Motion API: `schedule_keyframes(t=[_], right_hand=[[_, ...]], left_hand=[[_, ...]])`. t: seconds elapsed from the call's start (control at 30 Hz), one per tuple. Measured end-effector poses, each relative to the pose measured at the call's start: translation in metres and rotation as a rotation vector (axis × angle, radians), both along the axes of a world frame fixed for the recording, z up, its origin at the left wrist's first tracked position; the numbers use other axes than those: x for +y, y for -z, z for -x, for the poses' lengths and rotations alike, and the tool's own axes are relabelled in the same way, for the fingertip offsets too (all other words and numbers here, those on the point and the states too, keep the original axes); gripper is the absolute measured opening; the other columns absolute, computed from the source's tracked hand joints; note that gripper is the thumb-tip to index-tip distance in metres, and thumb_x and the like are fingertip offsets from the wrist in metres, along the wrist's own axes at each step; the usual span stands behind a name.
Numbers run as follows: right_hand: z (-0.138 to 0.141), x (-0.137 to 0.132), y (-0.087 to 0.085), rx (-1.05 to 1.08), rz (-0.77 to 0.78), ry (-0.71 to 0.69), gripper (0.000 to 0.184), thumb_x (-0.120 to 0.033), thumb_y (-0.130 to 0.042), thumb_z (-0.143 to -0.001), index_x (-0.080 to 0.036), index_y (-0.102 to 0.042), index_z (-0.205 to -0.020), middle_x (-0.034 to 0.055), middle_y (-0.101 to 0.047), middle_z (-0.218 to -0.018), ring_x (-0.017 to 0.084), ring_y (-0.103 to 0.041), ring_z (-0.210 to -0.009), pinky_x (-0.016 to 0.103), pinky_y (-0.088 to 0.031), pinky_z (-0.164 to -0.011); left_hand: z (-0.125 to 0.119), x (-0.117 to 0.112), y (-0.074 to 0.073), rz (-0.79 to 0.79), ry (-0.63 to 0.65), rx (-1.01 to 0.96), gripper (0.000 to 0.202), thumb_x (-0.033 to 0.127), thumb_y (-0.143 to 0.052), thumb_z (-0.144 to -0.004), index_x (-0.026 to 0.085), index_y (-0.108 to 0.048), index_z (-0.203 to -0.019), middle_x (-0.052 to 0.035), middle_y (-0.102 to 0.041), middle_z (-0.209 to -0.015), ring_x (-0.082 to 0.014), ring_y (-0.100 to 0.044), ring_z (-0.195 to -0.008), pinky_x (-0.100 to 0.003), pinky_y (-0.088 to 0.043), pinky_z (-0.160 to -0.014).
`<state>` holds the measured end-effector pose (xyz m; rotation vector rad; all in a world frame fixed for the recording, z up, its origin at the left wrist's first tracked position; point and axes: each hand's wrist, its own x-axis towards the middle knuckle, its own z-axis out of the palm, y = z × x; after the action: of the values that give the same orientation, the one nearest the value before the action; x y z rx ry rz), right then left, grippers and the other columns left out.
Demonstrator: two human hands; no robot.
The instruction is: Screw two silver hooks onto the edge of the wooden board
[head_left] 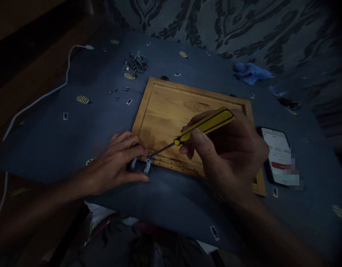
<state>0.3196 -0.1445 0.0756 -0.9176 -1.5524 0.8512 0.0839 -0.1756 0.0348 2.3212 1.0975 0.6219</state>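
Observation:
My right hand point(229, 148) grips a yellow-and-black screwdriver point(207, 125), its tip set on a small metal bracket point(147, 164) at the near left corner of a wooden board point(171, 107). My left hand point(118, 163) pinches that bracket against the board's edge, fingers curled round it. A row of small holes runs along the board's near edge. Everything rests on a dark blue cloth point(48, 141).
A pile of metal brackets point(136, 63) and several loose screws point(119, 92) lie on the cloth beyond the board's left corner. A lit phone point(276, 154) sits right of the board. A white cable point(48, 92) trails at the left. A blue rag point(250, 72) lies at the back right.

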Motion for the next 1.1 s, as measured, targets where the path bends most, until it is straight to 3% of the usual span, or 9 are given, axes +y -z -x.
schedule_keyframes(t=[0.37,0.6,0.77,0.93,1.1], right_hand=[[-0.002,-0.004,0.003,-0.085,-0.042,-0.012,0.01,-0.029,-0.077,-0.095,-0.028,-0.069,-0.1,-0.0013,-0.072,-0.095,0.011,-0.066,-0.057,0.028,-0.056,-0.051],[-0.004,-0.008,0.0,-0.171,-0.154,-0.025,0.022,-0.019,-0.079,-0.092,-0.034,-0.068,-0.104,-0.0035,-0.072,-0.093,0.014,-0.07,-0.067,0.03,-0.059,-0.059],[-0.003,-0.009,-0.005,-0.226,-0.153,-0.096,0.025,-0.027,-0.083,-0.09,-0.037,-0.065,-0.104,-0.0046,-0.071,-0.085,0.018,-0.071,-0.069,0.035,-0.058,-0.06],[0.006,-0.006,-0.01,-0.182,-0.064,-0.114,0.029,-0.033,-0.089,-0.084,-0.031,-0.061,-0.09,-0.0025,-0.072,-0.083,0.022,-0.074,-0.078,0.037,-0.06,-0.063],[0.011,0.002,-0.022,-0.2,0.031,-0.183,0.028,-0.04,-0.087,-0.086,-0.03,-0.064,-0.099,-0.0036,-0.071,-0.086,0.017,-0.071,-0.07,0.031,-0.06,-0.06]], left_hand=[[-0.001,0.0,0.0,-0.008,0.001,0.001,0.04,0.058,-0.072,-0.095,0.021,-0.067,-0.11,-0.0056,-0.068,-0.112,-0.0265,-0.059,-0.11,-0.043,-0.045,-0.095],[0.0,0.0,-0.001,0.028,-0.001,-0.005,0.039,0.057,-0.075,-0.093,0.023,-0.069,-0.111,-0.0052,-0.068,-0.113,-0.0271,-0.059,-0.111,-0.042,-0.045,-0.096],[0.0,0.001,-0.003,0.059,-0.009,0.002,0.037,0.055,-0.075,-0.095,0.024,-0.069,-0.113,-0.0043,-0.068,-0.114,-0.0258,-0.059,-0.111,-0.042,-0.045,-0.098],[-0.001,0.001,-0.002,0.045,-0.004,0.018,0.039,0.058,-0.073,-0.095,0.025,-0.07,-0.114,-0.0043,-0.068,-0.113,-0.0264,-0.059,-0.11,-0.043,-0.045,-0.097],[0.0,0.001,0.0,-0.003,0.001,0.008,0.042,0.061,-0.067,-0.097,0.023,-0.068,-0.113,-0.0062,-0.068,-0.116,-0.0275,-0.06,-0.11,-0.044,-0.046,-0.095]])
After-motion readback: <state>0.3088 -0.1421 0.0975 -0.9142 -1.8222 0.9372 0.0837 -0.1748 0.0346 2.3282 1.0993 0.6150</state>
